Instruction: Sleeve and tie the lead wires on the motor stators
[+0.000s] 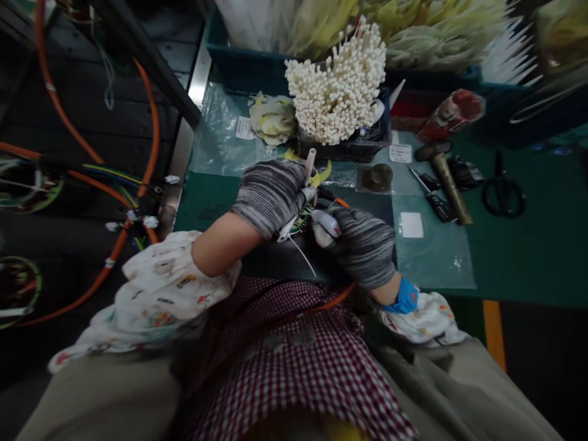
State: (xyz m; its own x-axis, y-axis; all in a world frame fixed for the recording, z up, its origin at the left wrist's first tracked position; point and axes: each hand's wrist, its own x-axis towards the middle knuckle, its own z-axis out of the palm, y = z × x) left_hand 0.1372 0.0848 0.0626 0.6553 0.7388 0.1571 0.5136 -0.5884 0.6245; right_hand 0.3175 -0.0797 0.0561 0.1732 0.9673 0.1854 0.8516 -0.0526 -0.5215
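My left hand [271,196], in a grey striped knit glove, is closed at the upper left side of a small wire-wound ring [301,222], which it partly hides. A white tube-like piece [310,165] sticks up at its fingertips; what the fingers grip is hidden. My right hand [365,245], in a matching glove with whitish covered fingertips, is curled just right of the ring. Whatever is in its fingers cannot be made out. A thin white strand [303,257] trails from the ring towards me. An orange cable [341,202] runs beside the right hand.
Behind my hands stands a dark box with a bundle of white-tipped strands [337,86], beside yellowish strips [273,117]. To the right lie a hammer [452,187], a screwdriver [434,196], scissors [503,190] and a red can [452,115]. Orange cables [154,122] and wound rings are at left.
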